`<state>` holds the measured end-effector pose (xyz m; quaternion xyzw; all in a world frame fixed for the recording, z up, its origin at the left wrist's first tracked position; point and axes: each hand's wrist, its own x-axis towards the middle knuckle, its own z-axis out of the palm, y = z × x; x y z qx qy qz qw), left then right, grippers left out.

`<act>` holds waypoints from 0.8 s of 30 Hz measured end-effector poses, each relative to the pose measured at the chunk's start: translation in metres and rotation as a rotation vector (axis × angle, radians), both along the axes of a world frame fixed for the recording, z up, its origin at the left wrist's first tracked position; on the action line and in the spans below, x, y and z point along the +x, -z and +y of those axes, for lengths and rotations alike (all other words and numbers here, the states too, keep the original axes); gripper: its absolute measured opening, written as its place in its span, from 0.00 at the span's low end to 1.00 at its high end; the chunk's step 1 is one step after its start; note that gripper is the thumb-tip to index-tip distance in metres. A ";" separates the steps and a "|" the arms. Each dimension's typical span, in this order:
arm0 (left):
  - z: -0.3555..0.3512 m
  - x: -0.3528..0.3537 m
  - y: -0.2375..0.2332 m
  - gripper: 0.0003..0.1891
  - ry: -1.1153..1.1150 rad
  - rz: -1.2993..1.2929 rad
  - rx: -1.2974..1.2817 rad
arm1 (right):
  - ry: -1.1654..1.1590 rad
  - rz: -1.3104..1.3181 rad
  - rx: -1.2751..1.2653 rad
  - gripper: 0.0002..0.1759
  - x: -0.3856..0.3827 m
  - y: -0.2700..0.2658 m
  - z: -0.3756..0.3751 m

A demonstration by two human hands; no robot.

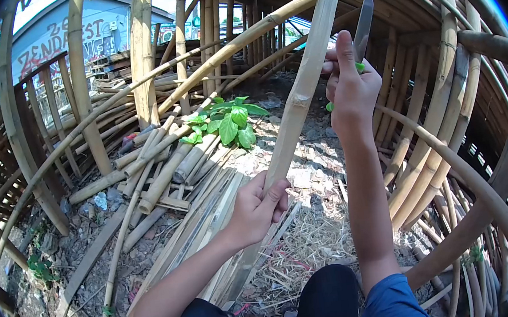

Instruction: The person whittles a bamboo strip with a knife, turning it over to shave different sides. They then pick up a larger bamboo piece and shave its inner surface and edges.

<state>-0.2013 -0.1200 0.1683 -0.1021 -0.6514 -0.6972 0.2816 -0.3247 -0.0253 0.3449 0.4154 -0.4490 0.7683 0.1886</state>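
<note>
My left hand (257, 211) is wrapped round a long split bamboo slat (300, 99), pale on its face, with a node ring partway up. The slat slants from between my knees up past the top edge of the view. Higher and to the right, my right hand (353, 89) grips a knife (365, 23) by its green handle, of which only small bits show. Its blade points upward, to the right of the slat, with the thumb raised alongside. Whether the blade touches the slat cannot be made out; a gap shows between them.
Cut bamboo poles (160, 177) and long split strips (197, 238) lie on the ground at left. A leafy green plant (232, 123) grows beyond them. Shavings (307, 252) cover the ground before my knees. Bamboo posts (144, 58) and curved poles (452, 162) stand around me.
</note>
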 end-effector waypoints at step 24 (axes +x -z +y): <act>-0.028 0.019 0.024 0.13 -0.535 -0.137 -0.419 | 0.402 0.502 0.323 0.19 -0.025 0.162 0.009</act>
